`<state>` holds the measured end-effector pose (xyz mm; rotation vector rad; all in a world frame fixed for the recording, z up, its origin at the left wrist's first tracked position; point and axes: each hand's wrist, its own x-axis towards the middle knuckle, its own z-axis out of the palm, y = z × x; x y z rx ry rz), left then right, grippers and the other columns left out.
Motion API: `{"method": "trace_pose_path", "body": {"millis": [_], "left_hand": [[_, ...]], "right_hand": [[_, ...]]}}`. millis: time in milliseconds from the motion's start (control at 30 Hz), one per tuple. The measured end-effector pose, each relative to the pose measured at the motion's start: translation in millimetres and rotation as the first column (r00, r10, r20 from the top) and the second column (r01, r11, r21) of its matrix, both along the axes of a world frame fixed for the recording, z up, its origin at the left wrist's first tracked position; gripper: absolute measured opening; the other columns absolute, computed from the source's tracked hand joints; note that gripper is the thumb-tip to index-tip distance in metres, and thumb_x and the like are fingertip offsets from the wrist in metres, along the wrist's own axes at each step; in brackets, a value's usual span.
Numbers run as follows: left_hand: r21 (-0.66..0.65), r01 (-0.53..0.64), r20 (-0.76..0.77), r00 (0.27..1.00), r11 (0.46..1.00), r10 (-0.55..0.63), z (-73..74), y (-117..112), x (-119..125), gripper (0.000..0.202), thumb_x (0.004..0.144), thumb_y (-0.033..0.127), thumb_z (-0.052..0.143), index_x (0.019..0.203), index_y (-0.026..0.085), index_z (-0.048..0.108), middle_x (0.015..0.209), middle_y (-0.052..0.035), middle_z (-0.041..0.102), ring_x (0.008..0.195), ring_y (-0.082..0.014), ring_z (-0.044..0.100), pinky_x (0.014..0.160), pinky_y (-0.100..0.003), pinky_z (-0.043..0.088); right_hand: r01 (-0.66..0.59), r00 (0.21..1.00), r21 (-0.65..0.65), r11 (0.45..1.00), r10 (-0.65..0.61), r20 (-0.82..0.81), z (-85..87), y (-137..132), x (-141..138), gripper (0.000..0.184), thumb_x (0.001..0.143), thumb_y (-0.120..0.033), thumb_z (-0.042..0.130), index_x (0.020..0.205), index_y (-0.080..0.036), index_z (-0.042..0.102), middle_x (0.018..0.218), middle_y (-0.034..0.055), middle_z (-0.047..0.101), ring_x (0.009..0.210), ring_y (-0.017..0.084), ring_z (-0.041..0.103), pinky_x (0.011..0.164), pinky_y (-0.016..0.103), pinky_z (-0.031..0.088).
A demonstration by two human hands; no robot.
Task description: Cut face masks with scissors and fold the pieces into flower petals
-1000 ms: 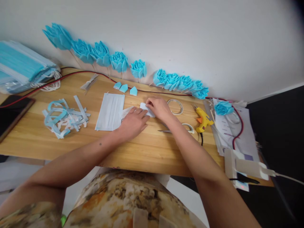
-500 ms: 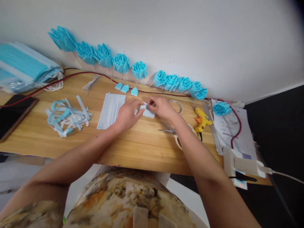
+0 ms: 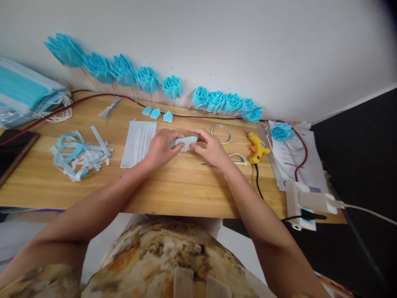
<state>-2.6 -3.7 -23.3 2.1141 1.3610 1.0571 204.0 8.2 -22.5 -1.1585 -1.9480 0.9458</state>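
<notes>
Between my hands is a small folded piece of pale blue and white mask fabric (image 3: 187, 143), held just over the table. My left hand (image 3: 161, 147) pinches its left end between thumb and fingers. At its right end, my right hand (image 3: 211, 148) grips with thumb and fingertips. Left of my left hand lies a flat pleated face mask (image 3: 138, 144). Several cut blue petal pieces (image 3: 168, 116) rest behind my hands. Scissors with a white handle (image 3: 238, 159) lie partly hidden beneath my right wrist, and a roll of tape (image 3: 221, 133) sits just behind it.
Blue fabric flowers (image 3: 147, 79) on sticks lean along the wall. A heap of cut strips (image 3: 79, 153), a phone (image 3: 15, 151) and a stack of masks (image 3: 27, 91) are on the left. On the right are a yellow glue gun (image 3: 258, 147), one flower (image 3: 281, 131) and a power strip (image 3: 293, 203).
The fabric piece, flat near the table before, is now folded and raised between both hands. My right hand has turned and shifted its grip to the right end. The view has shifted slightly.
</notes>
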Motion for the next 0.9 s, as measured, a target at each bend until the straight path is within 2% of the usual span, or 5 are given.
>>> {"method": "trace_pose_path", "body": {"millis": [200,400,567,733,900], "left_hand": [[-0.074,0.060,-0.110,0.992,0.995,-0.068,-14.3,3,3,0.019,0.082,0.026,0.067,0.099,0.017,0.071,0.089,-0.0065,0.074,0.085,-0.0232,0.066,0.080,-0.035,0.047],[-0.073,0.032,-0.079,0.996,0.997,-0.038,-11.8,-1,6,0.016,0.083,0.032,0.067,0.090,0.018,0.070,0.086,-0.0057,0.073,0.083,-0.0223,0.065,0.078,-0.034,0.046],[-0.193,-0.007,0.131,0.991,0.981,0.032,-1.9,-4,7,0.019,0.082,0.034,0.063,0.088,0.018,0.071,0.083,-0.0041,0.073,0.080,-0.0203,0.064,0.074,-0.032,0.047],[-0.365,0.118,0.378,0.925,0.923,0.031,5.1,-5,6,0.026,0.077,0.043,0.069,0.082,0.017,0.069,0.077,-0.0028,0.071,0.071,-0.0170,0.063,0.065,-0.028,0.048],[-0.377,0.196,0.391,0.920,0.905,-0.036,3.7,-5,7,0.026,0.077,0.043,0.068,0.075,0.018,0.062,0.071,-0.0012,0.067,0.067,-0.0162,0.062,0.063,-0.028,0.047]], "right_hand": [[0.010,0.993,0.035,0.999,-0.014,0.114,-12.1,-3,3,0.049,0.079,-0.019,0.064,0.128,-0.022,0.065,0.124,0.0061,0.073,0.109,0.024,0.069,0.100,0.040,0.051],[0.026,0.996,0.026,0.999,-0.028,0.086,-8.9,-6,1,0.045,0.080,-0.020,0.063,0.124,-0.022,0.066,0.119,0.0058,0.075,0.105,0.024,0.070,0.096,0.039,0.053],[0.054,0.986,-0.067,0.996,-0.064,-0.156,-10.4,-7,0,0.039,0.082,-0.031,0.065,0.120,-0.020,0.069,0.114,0.0065,0.075,0.101,0.022,0.070,0.092,0.038,0.055],[0.070,0.907,-0.244,0.967,-0.163,-0.388,-13.2,-10,-2,0.043,0.078,-0.048,0.072,0.113,-0.021,0.073,0.107,0.0051,0.077,0.099,0.023,0.070,0.087,0.036,0.057],[0.105,0.902,-0.254,0.961,-0.200,-0.382,-7.1,-17,-2,0.034,0.080,-0.048,0.072,0.100,-0.020,0.073,0.094,0.0033,0.076,0.084,0.019,0.068,0.078,0.033,0.055]]}}
